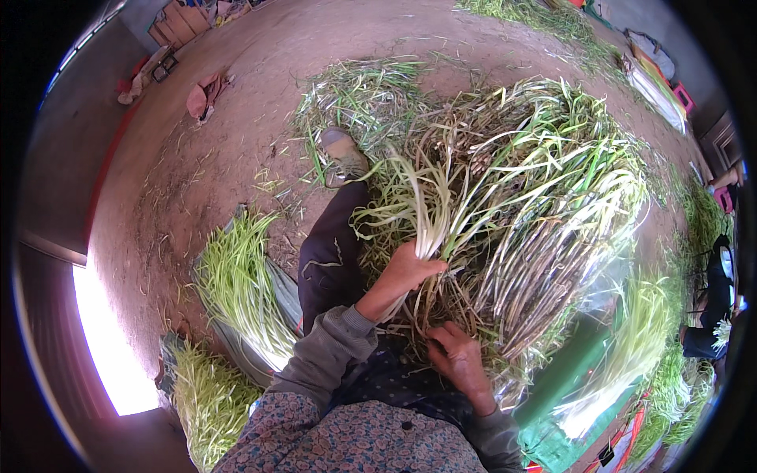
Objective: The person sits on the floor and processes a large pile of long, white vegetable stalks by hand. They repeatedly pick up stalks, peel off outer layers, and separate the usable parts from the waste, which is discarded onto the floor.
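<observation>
Brown floor (268, 47) is littered; plant heap (552, 189) crowds ahead, green plastic (544, 443) at right. Left hand (408, 274), closed, grips pale stalks (430, 225); right hand (461, 363) half-curled, hold unclear.

So the floor (264, 79) is plain reddish-brown, kinda dirty, with leaf bits (189, 169) scattered around. There's 1 big messy heap (568, 189) of stalks on it, a smaller green pile (371, 94) just beyond, 1 pinkish rag (206, 96) off left, and more greens (544, 17) far right.
</observation>
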Motion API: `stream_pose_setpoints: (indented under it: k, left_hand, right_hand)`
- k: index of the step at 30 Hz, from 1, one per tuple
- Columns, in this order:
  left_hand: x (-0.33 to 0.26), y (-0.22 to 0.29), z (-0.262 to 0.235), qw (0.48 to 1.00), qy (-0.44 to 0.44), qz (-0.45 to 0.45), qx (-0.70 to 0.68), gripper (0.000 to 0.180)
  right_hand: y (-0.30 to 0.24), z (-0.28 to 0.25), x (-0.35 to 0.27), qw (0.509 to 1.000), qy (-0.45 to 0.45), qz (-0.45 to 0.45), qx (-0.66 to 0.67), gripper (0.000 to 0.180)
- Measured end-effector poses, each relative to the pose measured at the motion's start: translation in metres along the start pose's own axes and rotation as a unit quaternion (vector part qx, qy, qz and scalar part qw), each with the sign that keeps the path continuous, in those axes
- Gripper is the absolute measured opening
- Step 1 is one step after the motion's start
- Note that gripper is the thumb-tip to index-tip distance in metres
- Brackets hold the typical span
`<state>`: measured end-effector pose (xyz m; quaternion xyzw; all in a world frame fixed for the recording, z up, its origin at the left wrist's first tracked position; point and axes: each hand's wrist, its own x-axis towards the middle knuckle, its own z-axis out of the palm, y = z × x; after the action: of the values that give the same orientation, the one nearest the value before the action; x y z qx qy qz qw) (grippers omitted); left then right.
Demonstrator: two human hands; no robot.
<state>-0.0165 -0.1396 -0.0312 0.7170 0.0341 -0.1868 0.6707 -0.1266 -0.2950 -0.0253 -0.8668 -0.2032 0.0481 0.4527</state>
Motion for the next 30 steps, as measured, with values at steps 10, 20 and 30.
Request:
stream_pose_setpoints:
  k: [10,20,30]
  left_hand:
    - [0.002,-0.025,-0.004,0.996,-0.019,-0.018,-0.08,0.013]
    - [0.019,-0.041,-0.002,0.997,-0.001,-0.058,-0.047,0.009]
    - [0.013,-0.037,-0.001,0.991,0.017,-0.047,-0.123,0.013]
  right_hand:
    - [-0.002,0.002,-0.001,1.0,-0.008,-0.019,-0.008,0.02]
    - [0.003,0.005,-0.007,0.999,-0.031,-0.019,-0.005,0.022]
    - [0.009,0.005,-0.008,0.998,-0.066,0.017,0.014,0.02]
